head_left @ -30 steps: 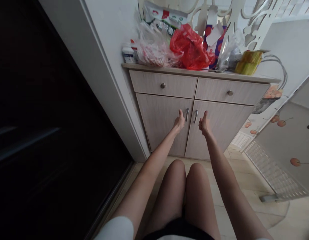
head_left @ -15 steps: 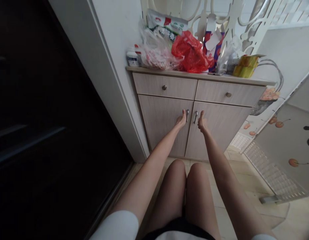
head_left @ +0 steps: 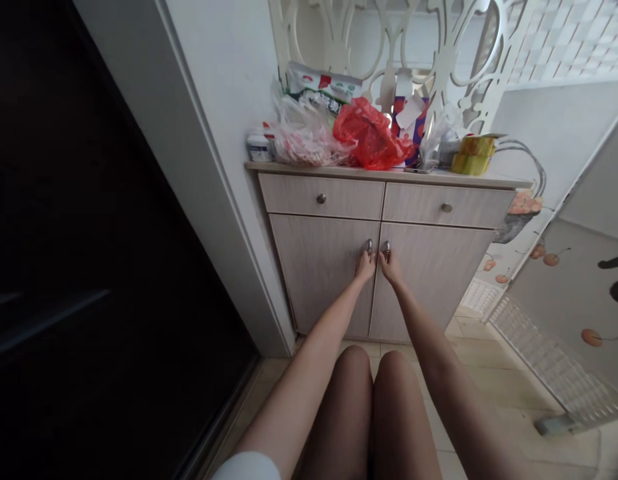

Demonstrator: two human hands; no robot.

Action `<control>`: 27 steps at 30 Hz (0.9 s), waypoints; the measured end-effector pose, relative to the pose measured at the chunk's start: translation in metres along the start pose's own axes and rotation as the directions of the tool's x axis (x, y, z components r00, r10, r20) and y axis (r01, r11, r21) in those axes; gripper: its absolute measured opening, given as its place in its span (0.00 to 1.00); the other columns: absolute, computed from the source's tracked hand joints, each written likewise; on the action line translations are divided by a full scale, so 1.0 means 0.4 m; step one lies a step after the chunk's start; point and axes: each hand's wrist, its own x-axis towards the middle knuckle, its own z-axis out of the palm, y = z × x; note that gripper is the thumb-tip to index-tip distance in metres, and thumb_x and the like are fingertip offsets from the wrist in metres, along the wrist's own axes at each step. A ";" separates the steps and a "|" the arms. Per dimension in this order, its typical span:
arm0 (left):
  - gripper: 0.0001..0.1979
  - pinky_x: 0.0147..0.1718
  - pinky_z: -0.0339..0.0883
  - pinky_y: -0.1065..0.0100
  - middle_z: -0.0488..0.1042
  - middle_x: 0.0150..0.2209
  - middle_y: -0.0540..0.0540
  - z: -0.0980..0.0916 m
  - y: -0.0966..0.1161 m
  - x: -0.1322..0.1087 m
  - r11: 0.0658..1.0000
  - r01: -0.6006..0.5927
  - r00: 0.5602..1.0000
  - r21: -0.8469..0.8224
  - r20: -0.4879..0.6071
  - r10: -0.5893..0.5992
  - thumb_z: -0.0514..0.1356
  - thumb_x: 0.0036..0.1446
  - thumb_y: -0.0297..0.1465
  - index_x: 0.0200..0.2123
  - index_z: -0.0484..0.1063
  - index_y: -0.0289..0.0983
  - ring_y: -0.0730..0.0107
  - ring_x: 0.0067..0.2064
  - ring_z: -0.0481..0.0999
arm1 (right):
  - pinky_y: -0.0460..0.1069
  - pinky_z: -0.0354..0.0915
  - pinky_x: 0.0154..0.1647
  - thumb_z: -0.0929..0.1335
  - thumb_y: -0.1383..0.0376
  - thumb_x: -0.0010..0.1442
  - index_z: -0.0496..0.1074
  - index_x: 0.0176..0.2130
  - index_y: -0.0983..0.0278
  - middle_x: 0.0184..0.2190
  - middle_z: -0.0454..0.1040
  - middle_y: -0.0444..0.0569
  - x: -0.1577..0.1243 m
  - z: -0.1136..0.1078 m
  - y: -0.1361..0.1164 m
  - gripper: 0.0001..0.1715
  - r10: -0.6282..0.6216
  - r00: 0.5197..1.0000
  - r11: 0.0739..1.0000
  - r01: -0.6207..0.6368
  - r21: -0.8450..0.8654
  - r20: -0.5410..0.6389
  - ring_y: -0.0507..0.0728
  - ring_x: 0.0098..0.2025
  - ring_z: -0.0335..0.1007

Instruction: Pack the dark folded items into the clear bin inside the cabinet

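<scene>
Both doors of a pale wood-grain cabinet (head_left: pixel 323 273) are closed. My left hand (head_left: pixel 365 266) is closed round the lower part of the left door handle (head_left: pixel 369 245), a small metal pull. Just across the door gap, my right hand (head_left: pixel 390 268) grips the right door handle (head_left: pixel 387 246) in the same way. The top ends of both handles show above my fingers; their lower ends are hidden. Above the doors are two shut drawers with round knobs, the left knob (head_left: pixel 321 199) and the right knob (head_left: pixel 446 208).
On the cabinet top (head_left: pixel 389 175) lie a red plastic bag (head_left: pixel 371 137), a clear bag (head_left: pixel 309 137), a white jar (head_left: pixel 259 147), a purple box (head_left: pixel 409 127) and a yellow package (head_left: pixel 473 155). A dark door (head_left: pixel 113 320) stands at left, a cherry-patterned panel (head_left: pixel 563 300) at right.
Both hands have moved from beside the handles, thumbs raised, onto them and closer together. The view has tilted up slightly, so the cabinet sits lower in the picture.
</scene>
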 end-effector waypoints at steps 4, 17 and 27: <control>0.15 0.48 0.68 0.63 0.79 0.45 0.33 -0.008 -0.030 -0.053 0.994 -0.018 0.999 0.106 -0.040 0.022 0.47 0.71 0.33 0.48 0.71 0.34 0.56 0.49 0.80 | 0.55 0.67 0.45 0.58 0.43 0.63 0.69 0.41 0.62 0.36 0.74 0.54 -0.039 -0.011 -0.002 0.28 -0.032 0.999 0.999 0.032 0.012 0.013 0.60 0.38 0.70; 0.13 0.36 0.68 0.67 0.73 0.28 0.46 -0.181 -0.168 -0.364 0.983 -0.166 0.954 -0.078 -0.264 0.140 0.49 0.68 0.40 0.32 0.63 0.42 0.65 0.32 0.77 | 0.50 0.65 0.31 0.58 0.38 0.63 0.67 0.34 0.60 0.27 0.73 0.49 -0.393 -0.340 -0.080 0.31 -0.027 0.999 0.998 0.024 -0.065 -0.043 0.57 0.30 0.71; 0.26 0.25 0.61 0.65 0.67 0.21 0.50 -0.421 -0.315 -0.522 0.987 -0.084 0.748 -0.133 -0.663 -0.025 0.49 0.56 0.59 0.26 0.62 0.42 0.66 0.25 0.68 | 0.50 0.62 0.28 0.55 0.35 0.63 0.65 0.29 0.61 0.21 0.67 0.44 -0.556 -0.641 -0.050 0.36 0.049 0.915 0.981 -0.119 -0.153 -0.401 0.54 0.23 0.65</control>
